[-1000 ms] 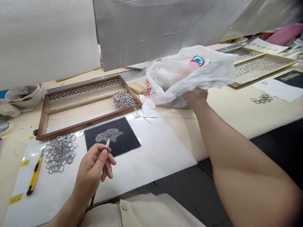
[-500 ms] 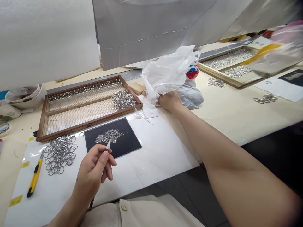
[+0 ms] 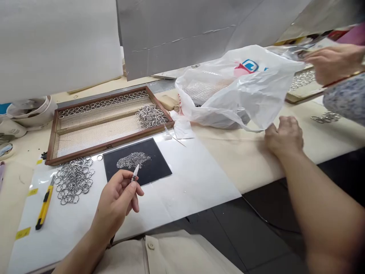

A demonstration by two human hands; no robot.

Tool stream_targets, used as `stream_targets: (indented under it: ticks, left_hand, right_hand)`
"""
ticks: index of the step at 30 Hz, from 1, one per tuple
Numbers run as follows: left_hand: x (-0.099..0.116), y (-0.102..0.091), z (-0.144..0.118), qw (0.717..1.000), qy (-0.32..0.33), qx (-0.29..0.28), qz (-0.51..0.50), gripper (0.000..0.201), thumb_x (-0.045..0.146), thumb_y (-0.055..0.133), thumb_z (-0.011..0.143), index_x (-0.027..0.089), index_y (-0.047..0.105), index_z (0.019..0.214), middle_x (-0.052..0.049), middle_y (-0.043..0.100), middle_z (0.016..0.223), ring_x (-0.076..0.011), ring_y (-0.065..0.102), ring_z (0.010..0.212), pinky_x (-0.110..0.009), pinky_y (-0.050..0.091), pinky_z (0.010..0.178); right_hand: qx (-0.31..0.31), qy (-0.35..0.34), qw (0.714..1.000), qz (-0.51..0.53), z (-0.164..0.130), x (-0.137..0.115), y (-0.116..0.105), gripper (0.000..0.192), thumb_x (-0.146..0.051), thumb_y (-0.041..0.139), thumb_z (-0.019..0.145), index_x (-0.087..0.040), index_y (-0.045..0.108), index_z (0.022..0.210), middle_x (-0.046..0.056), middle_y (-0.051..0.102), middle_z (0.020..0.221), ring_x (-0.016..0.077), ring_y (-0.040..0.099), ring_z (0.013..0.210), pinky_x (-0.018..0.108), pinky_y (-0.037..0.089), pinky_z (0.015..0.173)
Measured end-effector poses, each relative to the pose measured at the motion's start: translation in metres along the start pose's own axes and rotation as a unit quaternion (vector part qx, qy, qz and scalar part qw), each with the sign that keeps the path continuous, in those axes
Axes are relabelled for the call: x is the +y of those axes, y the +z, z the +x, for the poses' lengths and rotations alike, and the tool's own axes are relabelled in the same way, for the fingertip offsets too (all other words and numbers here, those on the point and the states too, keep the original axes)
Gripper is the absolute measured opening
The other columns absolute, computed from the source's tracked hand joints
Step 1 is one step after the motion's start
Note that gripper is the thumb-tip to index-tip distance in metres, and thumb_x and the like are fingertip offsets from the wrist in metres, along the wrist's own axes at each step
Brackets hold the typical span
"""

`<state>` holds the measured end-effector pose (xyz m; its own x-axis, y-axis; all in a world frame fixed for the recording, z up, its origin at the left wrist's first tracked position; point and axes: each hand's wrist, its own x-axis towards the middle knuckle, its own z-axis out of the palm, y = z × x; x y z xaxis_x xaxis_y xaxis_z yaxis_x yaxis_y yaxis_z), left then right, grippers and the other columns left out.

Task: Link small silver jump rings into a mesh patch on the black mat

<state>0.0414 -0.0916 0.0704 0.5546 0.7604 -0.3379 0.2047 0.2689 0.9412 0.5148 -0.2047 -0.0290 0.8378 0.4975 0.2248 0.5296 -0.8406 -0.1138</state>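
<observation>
left hand (image 3: 119, 198): one, fingers pinched on one thin white-tipped pick tool (image 3: 135, 173)
right hand (image 3: 283, 135): one, loosely curled, gripping one white plastic bag (image 3: 242, 91)
wooden mesh trays (image 3: 108, 121): two

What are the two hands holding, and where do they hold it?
The left hand pinches a thin pointed tool just below its tip. The right hand is curled beside the edge of the white plastic bag; whether it grips it cannot be told.

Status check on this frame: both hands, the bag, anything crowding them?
Left hand pinching a white-tipped pick over the black mat. Right hand at the white plastic bag, grip unclear. Another person's hand on the bag's far end.
</observation>
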Motion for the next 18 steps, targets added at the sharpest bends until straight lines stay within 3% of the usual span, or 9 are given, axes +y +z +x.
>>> stream_targets:
  ticks: [2, 5, 14, 18]
  left_hand:
    - [-0.001, 0.001, 0.0, 1.0, -0.002, -0.002, 0.003, 0.015, 0.031, 0.051, 0.087, 0.016, 0.051, 0.091, -0.001, 0.06, 0.073, -0.0051, 0.049, 0.045, -0.015, 0.026, 0.038]
    - [-0.002, 0.001, 0.001, 1.0, -0.007, -0.007, 0.004, 0.018, 0.033, 0.051, 0.087, 0.015, 0.051, 0.09, -0.001, 0.06, 0.072, -0.0051, 0.049, 0.045, -0.015, 0.026, 0.038]
    - [-0.005, -0.003, 0.005, 1.0, -0.009, -0.002, -0.001, 0.023, 0.037, 0.053, 0.086, 0.015, 0.052, 0.089, -0.002, 0.06, 0.071, -0.0059, 0.049, 0.045, -0.015, 0.028, 0.037]
    - [-0.008, -0.005, 0.006, 1.0, -0.001, 0.006, -0.021, 0.023, 0.035, 0.054, 0.085, 0.014, 0.053, 0.094, -0.003, 0.061, 0.074, -0.0076, 0.053, 0.049, -0.016, 0.032, 0.038]
  right_hand:
    - [-0.067, 0.01, 0.998, -0.019, -0.001, 0.014, -0.002, 0.035, -0.026, 0.035, 0.091, -0.005, 0.057, 0.107, 0.027, 0.057, 0.117, 0.0323, 0.05, 0.112, 0.041, 0.036, 0.089]
    - [-0.111, 0.013, 0.993, -0.042, -0.002, 0.02, -0.002, 0.031, -0.027, 0.036, 0.091, -0.009, 0.06, 0.099, 0.026, 0.058, 0.118, 0.0318, 0.052, 0.108, 0.04, 0.035, 0.085]
    - [-0.114, 0.014, 0.992, -0.054, -0.004, 0.012, -0.008, 0.03, -0.027, 0.034, 0.092, -0.013, 0.06, 0.096, 0.023, 0.059, 0.114, 0.0281, 0.051, 0.097, 0.036, 0.033, 0.075]
    - [-0.098, 0.028, 0.994, -0.046, -0.009, 0.011, -0.009, 0.034, -0.025, 0.035, 0.091, -0.01, 0.063, 0.104, 0.024, 0.062, 0.112, 0.0259, 0.052, 0.087, 0.035, 0.033, 0.07]
